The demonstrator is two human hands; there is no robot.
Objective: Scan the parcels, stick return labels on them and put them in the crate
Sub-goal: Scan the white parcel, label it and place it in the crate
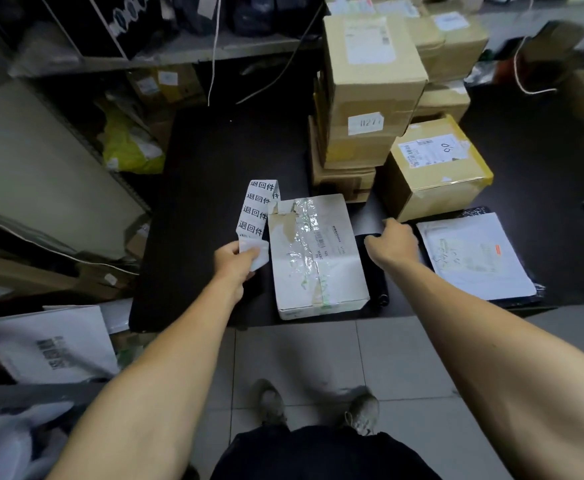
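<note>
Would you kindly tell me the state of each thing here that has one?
White parcel: closed, taped, flat on the table.
Return label strip: unstuck, pinched in the left hand.
Right hand: fingers curled, over a dark item; grip unclear.
Brown boxes: closed, stacked.

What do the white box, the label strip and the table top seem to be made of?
White box: cardboard, white-faced; torn patches show brown board, glossy clear tape over it.
Label strip: likely thin matte paper on a backing; it curls, held in the left hand.
Table top: dark and matte; material unclear.
</note>
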